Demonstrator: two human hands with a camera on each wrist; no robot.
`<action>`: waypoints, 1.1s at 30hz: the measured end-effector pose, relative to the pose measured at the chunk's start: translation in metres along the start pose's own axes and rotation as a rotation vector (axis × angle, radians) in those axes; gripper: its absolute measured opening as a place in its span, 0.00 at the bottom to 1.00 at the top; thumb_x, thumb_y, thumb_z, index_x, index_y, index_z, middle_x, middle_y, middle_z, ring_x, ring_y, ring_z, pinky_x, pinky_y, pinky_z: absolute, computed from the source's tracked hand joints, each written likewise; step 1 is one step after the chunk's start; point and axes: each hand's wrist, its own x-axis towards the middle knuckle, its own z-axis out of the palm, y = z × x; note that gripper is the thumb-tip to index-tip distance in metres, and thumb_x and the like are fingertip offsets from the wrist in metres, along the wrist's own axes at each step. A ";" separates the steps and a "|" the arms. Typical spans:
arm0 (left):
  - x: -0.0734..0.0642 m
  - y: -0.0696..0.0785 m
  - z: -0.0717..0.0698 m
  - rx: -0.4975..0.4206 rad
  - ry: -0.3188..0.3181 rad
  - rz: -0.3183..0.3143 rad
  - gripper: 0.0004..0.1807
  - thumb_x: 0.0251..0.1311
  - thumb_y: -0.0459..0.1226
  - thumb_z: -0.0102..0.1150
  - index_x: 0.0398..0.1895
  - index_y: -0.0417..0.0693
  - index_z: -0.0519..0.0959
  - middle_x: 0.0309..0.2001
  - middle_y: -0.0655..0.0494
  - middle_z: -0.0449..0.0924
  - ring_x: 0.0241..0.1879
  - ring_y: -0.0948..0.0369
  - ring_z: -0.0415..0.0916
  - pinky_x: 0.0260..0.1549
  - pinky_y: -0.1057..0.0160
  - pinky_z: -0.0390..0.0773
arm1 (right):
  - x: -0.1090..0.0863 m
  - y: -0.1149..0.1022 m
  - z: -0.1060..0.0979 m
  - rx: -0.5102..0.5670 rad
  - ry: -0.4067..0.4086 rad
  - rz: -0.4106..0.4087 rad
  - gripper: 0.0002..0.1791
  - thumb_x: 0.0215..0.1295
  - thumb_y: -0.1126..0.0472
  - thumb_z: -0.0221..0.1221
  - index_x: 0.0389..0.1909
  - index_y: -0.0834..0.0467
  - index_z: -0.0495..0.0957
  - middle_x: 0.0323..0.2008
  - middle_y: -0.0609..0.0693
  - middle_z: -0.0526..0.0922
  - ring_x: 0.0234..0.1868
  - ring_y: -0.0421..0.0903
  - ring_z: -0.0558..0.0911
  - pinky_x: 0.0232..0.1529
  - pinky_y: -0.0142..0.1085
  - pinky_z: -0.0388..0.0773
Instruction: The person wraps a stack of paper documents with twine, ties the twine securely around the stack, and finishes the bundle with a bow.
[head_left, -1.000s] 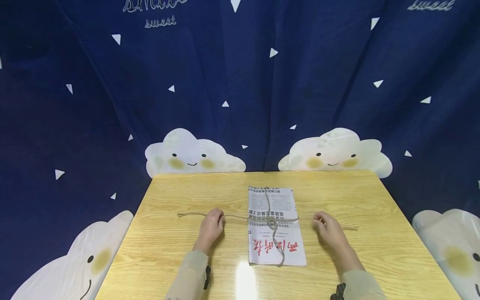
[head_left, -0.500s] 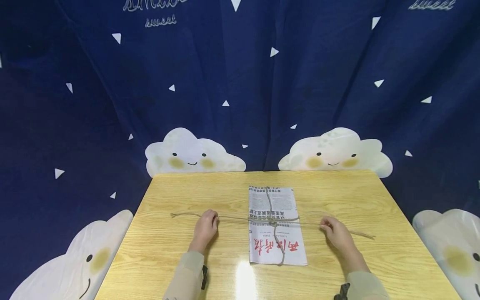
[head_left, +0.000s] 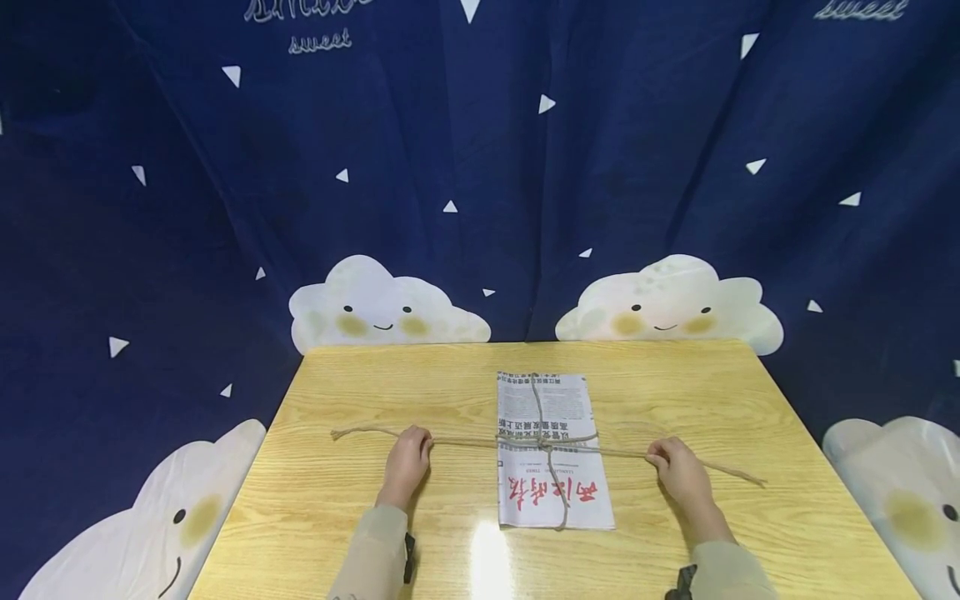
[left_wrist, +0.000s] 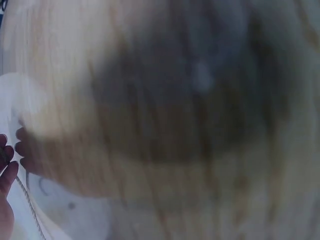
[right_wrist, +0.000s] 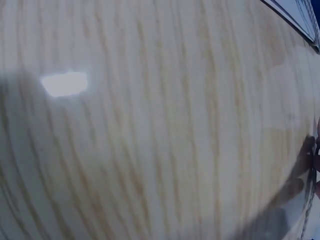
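Observation:
A folded newspaper bundle (head_left: 555, 492) lies flat on the table with rope (head_left: 619, 452) tied around it lengthwise and crosswise. The crossing knot (head_left: 543, 444) sits near the middle of its top face. To the left of the bundle, my left hand (head_left: 406, 462) pinches one rope end, and its frayed tip points out to the left. On the other side my right hand (head_left: 681, 473) pinches the other end, whose tail runs out to the right. Both lengths look straight between the hands and the knot. In the left wrist view, fingers (left_wrist: 7, 175) hold the rope at the frame's edge.
The wooden table (head_left: 360, 383) has a glossy, wood-grain top with a bright reflection at its front. Behind it hangs a dark blue curtain (head_left: 487, 150) with white triangles and smiling clouds. A dark band (head_left: 408, 557) circles the left wrist.
My hands have moved apart, the left one leftward and the right one rightward. The rope has been drawn straight, and the loose loop at the knot has pulled down small.

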 end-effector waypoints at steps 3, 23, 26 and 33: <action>0.000 0.000 0.001 0.010 -0.004 -0.005 0.04 0.58 0.31 0.56 0.29 0.38 0.77 0.30 0.53 0.75 0.33 0.57 0.74 0.31 0.61 0.78 | -0.001 -0.001 0.002 0.004 0.009 0.000 0.05 0.59 0.66 0.58 0.34 0.63 0.77 0.35 0.56 0.75 0.36 0.53 0.76 0.36 0.49 0.76; 0.016 0.070 0.032 -0.051 -0.119 0.239 0.09 0.50 0.34 0.59 0.36 0.45 0.81 0.35 0.56 0.79 0.38 0.58 0.74 0.44 0.56 0.73 | 0.015 -0.081 0.029 0.110 -0.114 -0.224 0.10 0.53 0.65 0.63 0.37 0.60 0.80 0.36 0.49 0.80 0.40 0.50 0.78 0.45 0.48 0.76; 0.015 0.082 0.041 -0.018 -0.110 0.318 0.07 0.50 0.36 0.60 0.32 0.46 0.82 0.33 0.57 0.79 0.35 0.59 0.74 0.41 0.59 0.73 | 0.014 -0.091 0.040 0.086 -0.156 -0.259 0.08 0.51 0.63 0.65 0.34 0.56 0.80 0.35 0.47 0.80 0.40 0.49 0.78 0.46 0.47 0.75; 0.014 0.091 0.049 0.060 -0.042 0.416 0.04 0.51 0.37 0.61 0.25 0.47 0.80 0.29 0.58 0.76 0.31 0.61 0.72 0.35 0.62 0.72 | 0.011 -0.095 0.055 0.001 -0.159 -0.241 0.08 0.49 0.63 0.66 0.22 0.49 0.75 0.32 0.44 0.78 0.37 0.45 0.76 0.43 0.44 0.74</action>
